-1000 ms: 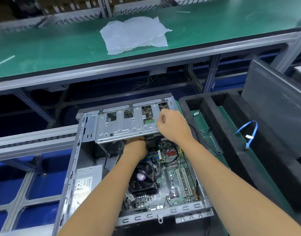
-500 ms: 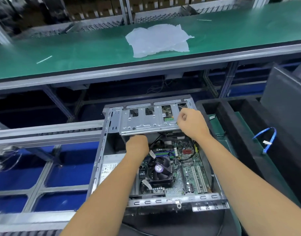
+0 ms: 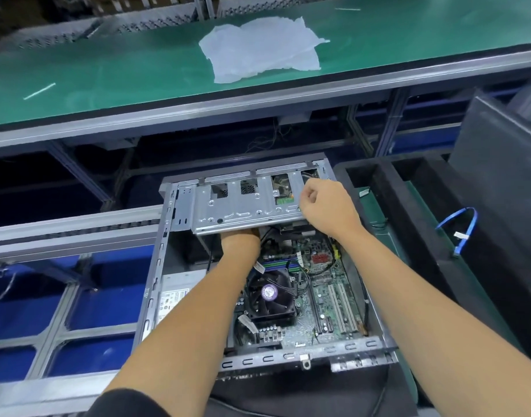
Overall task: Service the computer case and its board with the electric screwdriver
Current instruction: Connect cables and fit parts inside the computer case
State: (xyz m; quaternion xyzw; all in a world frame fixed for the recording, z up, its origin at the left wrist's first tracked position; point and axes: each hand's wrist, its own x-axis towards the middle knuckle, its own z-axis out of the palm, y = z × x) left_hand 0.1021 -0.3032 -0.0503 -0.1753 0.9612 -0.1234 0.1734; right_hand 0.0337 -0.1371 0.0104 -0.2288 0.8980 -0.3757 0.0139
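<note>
Green matting covers the long worktop across the top of the view, and a crumpled white plastic sheet lies on it. Below and nearer, the open computer case lies on its side on a lower level with its inside facing up. Its board fills the right part of the case floor, with a black cooling fan toward the middle and a grey power supply at the left. A metal drive bracket spans the far end of the case. The left hand reaches under the near edge of this bracket; its fingers are hidden beneath the metal, so I cannot tell whether they are curled or straight. The right hand rests on the bracket's right end with its fingers curled in; whether they pinch anything there cannot be made out. Just right of the case stands a black foam tray with deep compartments, and a blue cable lies on the foam farther right. Blue bins show under the metal frame at the left.
</note>
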